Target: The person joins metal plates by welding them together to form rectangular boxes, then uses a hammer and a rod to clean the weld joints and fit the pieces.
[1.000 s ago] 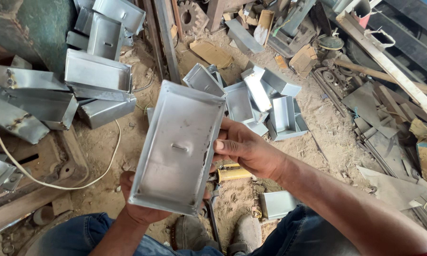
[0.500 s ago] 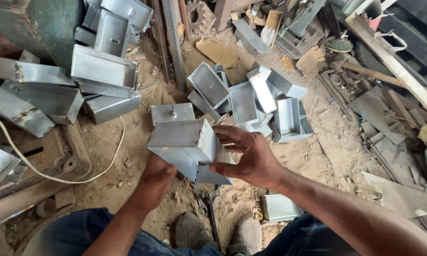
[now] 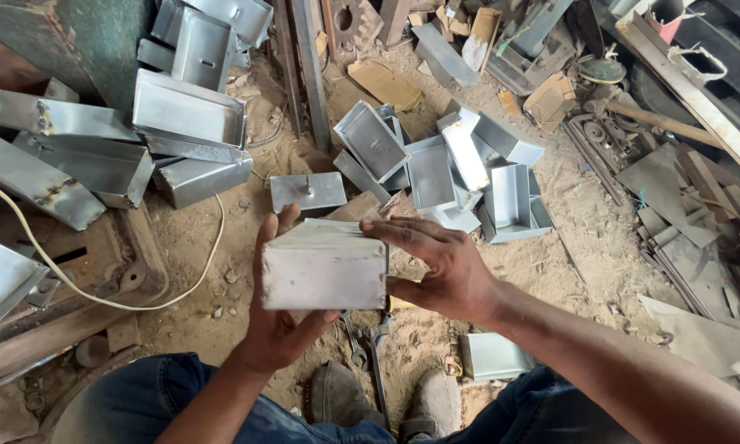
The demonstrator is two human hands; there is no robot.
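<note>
Both hands hold a grey sheet-metal box (image 3: 325, 265) in front of me, its long side wall turned toward the camera. My left hand (image 3: 278, 321) cups it from below and behind, thumb at its lower edge and fingers rising past its left end. My right hand (image 3: 440, 267) grips its right end, fingers laid over the top edge. Just beyond the box a flat metal lid with a small knob (image 3: 307, 191) lies on the sandy floor.
A heap of small metal boxes (image 3: 452, 168) lies ahead; larger metal trays (image 3: 187, 111) are stacked at the left. A white cable (image 3: 99, 292) loops over the floor. Pliers (image 3: 361, 345) lie by my shoes. Scrap metal and bars (image 3: 682, 189) crowd the right.
The box was held with its broad flat face toward me; both hands have turned it so a narrow side wall now faces me, and lowered it closer.
</note>
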